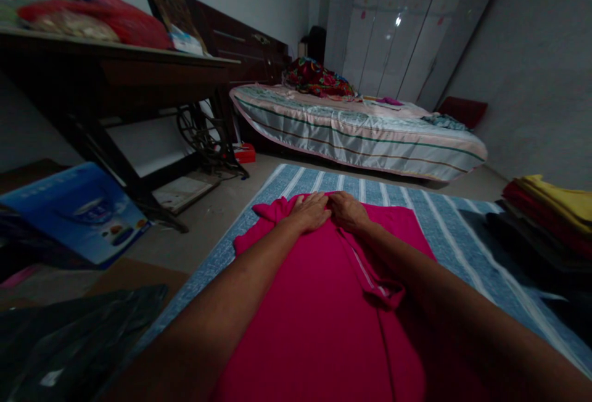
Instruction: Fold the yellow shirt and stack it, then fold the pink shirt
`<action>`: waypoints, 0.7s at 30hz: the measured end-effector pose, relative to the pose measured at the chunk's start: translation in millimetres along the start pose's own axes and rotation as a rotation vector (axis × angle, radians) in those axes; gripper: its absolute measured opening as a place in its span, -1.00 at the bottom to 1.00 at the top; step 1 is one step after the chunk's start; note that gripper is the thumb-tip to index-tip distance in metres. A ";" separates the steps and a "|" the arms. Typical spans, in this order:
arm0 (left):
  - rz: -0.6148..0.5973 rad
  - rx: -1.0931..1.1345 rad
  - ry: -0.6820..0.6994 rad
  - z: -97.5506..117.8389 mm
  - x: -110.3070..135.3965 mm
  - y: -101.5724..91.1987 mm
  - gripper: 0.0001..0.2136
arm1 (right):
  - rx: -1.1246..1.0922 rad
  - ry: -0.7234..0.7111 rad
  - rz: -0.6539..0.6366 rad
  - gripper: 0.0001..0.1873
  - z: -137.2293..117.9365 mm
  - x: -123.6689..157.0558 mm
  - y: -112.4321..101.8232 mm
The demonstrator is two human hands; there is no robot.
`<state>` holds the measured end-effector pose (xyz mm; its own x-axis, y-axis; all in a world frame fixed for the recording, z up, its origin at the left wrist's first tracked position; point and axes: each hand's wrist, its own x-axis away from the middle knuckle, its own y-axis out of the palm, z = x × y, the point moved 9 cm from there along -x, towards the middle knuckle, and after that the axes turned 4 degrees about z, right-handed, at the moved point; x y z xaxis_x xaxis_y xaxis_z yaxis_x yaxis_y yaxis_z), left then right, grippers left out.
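A bright pink garment point(324, 303) lies spread on a blue striped mat point(453, 229) on the floor in front of me. Both my arms reach forward over it. My left hand point(312, 211) rests flat on the far part of the cloth, fingers stretched out and together. My right hand point(348, 211) lies palm down right beside it, the two hands touching. Part of the garment, a folded strip with a pale edge point(377, 282), lies under my right forearm. Neither hand holds anything.
A treadle sewing table point(139, 75) with bags on top stands at the left. A blue box point(78, 211) and dark plastic point(78, 340) lie near it. A bed point(361, 131) stands behind, wardrobes point(393, 32) beyond. Folded cloths point(550, 211) are stacked at the right.
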<state>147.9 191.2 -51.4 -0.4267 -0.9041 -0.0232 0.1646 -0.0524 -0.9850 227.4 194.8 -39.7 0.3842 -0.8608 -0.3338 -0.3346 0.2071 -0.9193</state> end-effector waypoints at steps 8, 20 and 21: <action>0.013 -0.060 -0.100 -13.2 8.2 -4.0 -0.47 | 0.072 -0.010 0.000 -0.70 0.2 -0.8 3.9; 0.033 -0.077 -0.058 -2.8 23.1 -9.1 -0.49 | -0.063 -0.007 0.039 -0.73 2.4 -4.4 1.9; 0.011 -0.069 -0.074 -5.1 23.8 -6.1 -0.48 | -0.080 0.000 0.049 -0.73 4.0 -5.4 0.2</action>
<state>132.2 172.2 -46.8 -0.3584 -0.9333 -0.0238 0.1061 -0.0154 -0.9942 228.8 201.3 -39.0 0.3657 -0.8507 -0.3776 -0.4207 0.2108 -0.8823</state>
